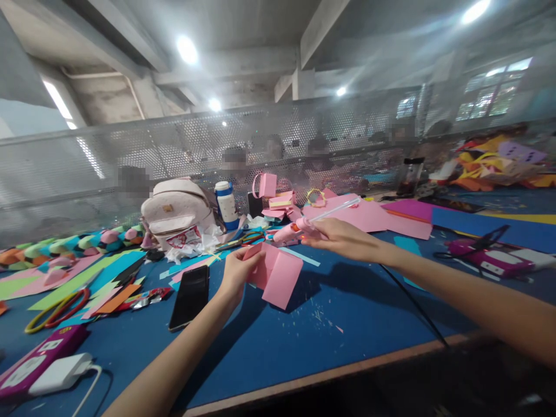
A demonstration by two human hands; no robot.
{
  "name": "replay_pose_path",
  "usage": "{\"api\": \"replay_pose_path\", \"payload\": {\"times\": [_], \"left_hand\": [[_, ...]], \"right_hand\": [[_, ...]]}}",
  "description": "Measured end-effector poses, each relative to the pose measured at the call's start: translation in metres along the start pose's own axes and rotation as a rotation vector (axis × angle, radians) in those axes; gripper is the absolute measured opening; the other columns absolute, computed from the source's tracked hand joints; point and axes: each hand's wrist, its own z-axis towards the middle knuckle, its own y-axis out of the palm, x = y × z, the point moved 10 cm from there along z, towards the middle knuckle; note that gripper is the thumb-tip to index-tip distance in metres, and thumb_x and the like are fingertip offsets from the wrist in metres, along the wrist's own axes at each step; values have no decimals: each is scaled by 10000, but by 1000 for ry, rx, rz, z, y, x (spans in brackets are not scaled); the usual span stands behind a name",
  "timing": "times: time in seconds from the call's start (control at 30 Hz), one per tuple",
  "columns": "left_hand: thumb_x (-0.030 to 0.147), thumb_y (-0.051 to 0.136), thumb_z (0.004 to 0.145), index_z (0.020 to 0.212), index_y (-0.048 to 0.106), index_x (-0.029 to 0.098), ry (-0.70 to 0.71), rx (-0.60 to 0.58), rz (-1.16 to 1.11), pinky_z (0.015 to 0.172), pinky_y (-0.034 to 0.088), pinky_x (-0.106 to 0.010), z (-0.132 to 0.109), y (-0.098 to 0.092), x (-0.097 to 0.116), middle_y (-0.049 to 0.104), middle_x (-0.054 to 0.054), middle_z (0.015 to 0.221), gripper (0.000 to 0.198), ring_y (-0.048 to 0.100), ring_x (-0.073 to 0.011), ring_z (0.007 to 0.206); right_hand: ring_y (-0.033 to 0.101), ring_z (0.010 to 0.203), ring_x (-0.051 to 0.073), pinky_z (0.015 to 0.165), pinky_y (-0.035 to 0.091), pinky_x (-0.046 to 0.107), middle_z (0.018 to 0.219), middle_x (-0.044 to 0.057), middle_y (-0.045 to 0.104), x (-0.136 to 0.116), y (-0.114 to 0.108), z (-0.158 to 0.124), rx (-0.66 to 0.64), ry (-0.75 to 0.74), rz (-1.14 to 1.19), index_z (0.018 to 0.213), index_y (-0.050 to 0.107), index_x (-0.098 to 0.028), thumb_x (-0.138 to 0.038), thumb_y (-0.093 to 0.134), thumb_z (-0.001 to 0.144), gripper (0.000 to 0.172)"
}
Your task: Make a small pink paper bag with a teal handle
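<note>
Left hand [237, 272] grip pinching pink paper [280, 279], right hand [343, 237] grip clenched round glue gun [290, 231] just above

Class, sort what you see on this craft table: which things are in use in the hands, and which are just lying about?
In use:
- folded pink paper, held in the left hand
- pink glue gun, held in the right hand

Lying about:
- black phone
- pale backpack
- bottle
- white charger
- purple power strip

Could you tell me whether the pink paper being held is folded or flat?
Folded: the pink paper shows creased panels standing at angles in the left hand.
</note>
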Motion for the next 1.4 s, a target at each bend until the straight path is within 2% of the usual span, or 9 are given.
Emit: {"api": "replay_pose_path", "payload": {"times": [0.13,0.33,0.6,0.8,0.9,1.0,1.1,1.4], "left_hand": [[457,863,512,795,747,113,-1,-2,-7,476,339,-193,1,0,0,613,3,593,460,481,-79,497],[450,864,512,794,745,106,-3,4,-6,463,324,-191,0,0,1,600,7,572,461,459,-72,473],[452,867,496,771,746,114,4,2,-21,480,344,-195,1,-1,0,621,2,590,452,479,-77,482],[457,864,512,794,744,112,3,-10,-24,484,358,-196,0,0,1,632,-8,618,462,502,-87,504],[455,865,512,793,741,115,5,1,-17,478,354,-198,0,-1,2,630,-5,611,458,496,-87,496],[450,864,516,791,738,127,12,5,-15,478,349,-196,0,-1,3,631,1,612,443,493,-85,497],[439,866,513,766,733,131,19,5,-16,477,344,-193,0,-1,4,622,10,603,420,482,-75,492],[433,869,508,757,729,131,17,-7,-41,491,350,-193,1,0,2,620,12,609,416,489,-79,512]], "right_hand": [[605,1036,294,911,474,425,1098,74,692,2,-2,-1,15,8,-5,1219,640,-240,-534,479,923,447],[605,1071,284,949,466,428,1076,48,700,-8,1,0,-16,-26,34,1215,644,-277,-515,457,941,409],[586,1114,284,944,464,421,1163,59,676,-8,2,1,-28,-19,55,1260,613,-273,-514,453,941,430],[611,987,269,842,480,378,1038,69,692,19,-8,2,78,42,-41,1162,657,-219,-527,485,922,427],[601,766,206,682,482,320,827,55,658,44,-10,4,113,112,-23,1028,685,-164,-575,503,894,469],[494,561,122,512,422,256,665,14,553,64,-2,6,64,198,100,947,686,-130,-614,479,888,530],[457,547,101,474,392,233,670,7,524,65,5,6,32,212,184,954,679,-129,-610,490,884,522],[431,556,94,467,365,224,704,13,523,55,9,5,-20,226,223,940,668,-128,-602,499,880,507]]}}
